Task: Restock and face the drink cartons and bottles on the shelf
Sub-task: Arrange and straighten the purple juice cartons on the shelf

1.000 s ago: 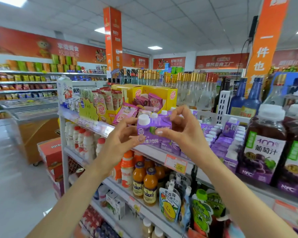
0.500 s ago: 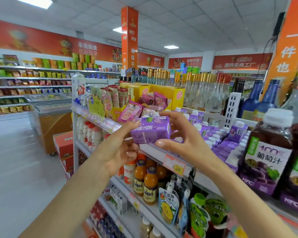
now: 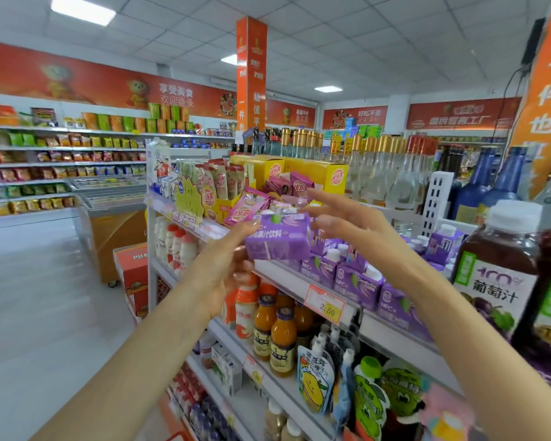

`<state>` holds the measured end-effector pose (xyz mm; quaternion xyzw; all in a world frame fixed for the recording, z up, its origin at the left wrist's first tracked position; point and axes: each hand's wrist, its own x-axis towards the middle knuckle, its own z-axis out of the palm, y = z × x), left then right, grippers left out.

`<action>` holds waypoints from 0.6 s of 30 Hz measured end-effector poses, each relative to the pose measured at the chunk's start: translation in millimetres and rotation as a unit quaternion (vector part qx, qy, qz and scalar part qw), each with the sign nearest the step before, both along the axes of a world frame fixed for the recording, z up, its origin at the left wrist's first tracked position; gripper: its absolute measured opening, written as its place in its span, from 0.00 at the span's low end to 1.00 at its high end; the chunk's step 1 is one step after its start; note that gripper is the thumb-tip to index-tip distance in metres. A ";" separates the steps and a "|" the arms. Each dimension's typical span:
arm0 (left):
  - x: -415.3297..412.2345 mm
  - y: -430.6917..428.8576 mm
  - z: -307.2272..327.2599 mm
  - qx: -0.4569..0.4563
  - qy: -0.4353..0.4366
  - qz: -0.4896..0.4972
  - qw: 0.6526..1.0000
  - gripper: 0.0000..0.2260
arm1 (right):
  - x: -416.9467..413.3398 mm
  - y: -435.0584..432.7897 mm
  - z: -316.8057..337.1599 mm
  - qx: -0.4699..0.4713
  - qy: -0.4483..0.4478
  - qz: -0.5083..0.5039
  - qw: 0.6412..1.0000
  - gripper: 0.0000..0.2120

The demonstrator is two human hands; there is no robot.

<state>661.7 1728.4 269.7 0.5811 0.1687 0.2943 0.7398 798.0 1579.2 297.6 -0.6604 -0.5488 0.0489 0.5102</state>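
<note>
Left hand (image 3: 220, 272) tight around purple carton (image 3: 279, 240); right hand (image 3: 353, 224) loose, fingers spread, beside it.

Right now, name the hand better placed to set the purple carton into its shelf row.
Left, likely. The left hand holds the purple carton by its left end; the right hand is open, fingers spread, gripping nothing.
</note>
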 end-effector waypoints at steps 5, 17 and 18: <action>3.8 -5.6 -14.5 0.427 -0.094 0.181 0.881 0.10 | 0.8 13.1 14.0 -0.113 -0.120 -0.012 0.986 0.23; 12.3 -11.6 -15.1 0.449 -0.135 0.116 0.876 0.14 | 2.7 2.5 46.4 -0.197 -0.313 -0.031 0.928 0.25; 14.9 -12.9 -14.4 0.450 -0.132 0.108 0.877 0.14 | 0.7 0.5 58.3 -0.227 -0.349 -0.042 0.908 0.24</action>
